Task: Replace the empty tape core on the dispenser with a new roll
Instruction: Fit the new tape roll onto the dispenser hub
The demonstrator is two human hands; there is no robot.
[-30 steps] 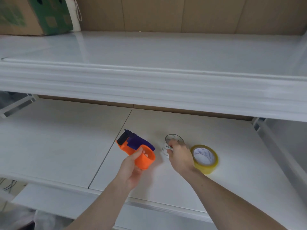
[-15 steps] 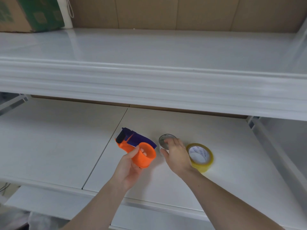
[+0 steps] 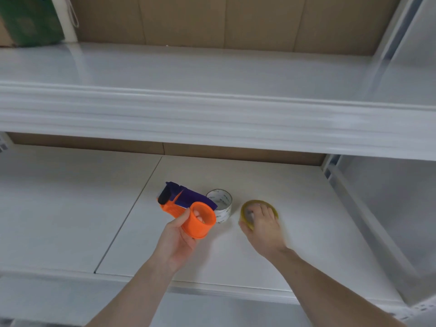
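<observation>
1. Green box [image 3: 28, 20] up at eleven o'clock on the upper shelf [image 3: 212, 74], well apart from the work; no trouble expected from there.
2. Left hand [image 3: 179, 237] wrapped around the orange drum of the tape dispenser [image 3: 188, 211], held just above the lower shelf [image 3: 70, 220], purple top and black roller pointing toward ten o'clock. Drum looks bare, ready for a roll. Risk: grip sits on the very drum the roll must slide over, so fingers likely to block the way unless shifted to the body; shifting one-handed could let the dispenser tip or drop.
3. Empty core [image 3: 220, 206] standing on the lower shelf just behind the dispenser, at about one o'clock from the drum, touching nothing visible. Risk: easily knocked and sent rolling by a swing of the dispenser or the roll.
4. Yellow roll [image 3: 259, 205] lying flat at three o'clock from the core, near but apart. Right hand [image 3: 262, 223] spread over the top, thumb at the near edge, fingers reaching over the hole; blurred, so cannot tell whether closed on the roll or only resting. Risk: a shallow pinch on a flat roll may slip; mounting the wrong way round would put the sticky side facing wrong at the roller.
</observation>
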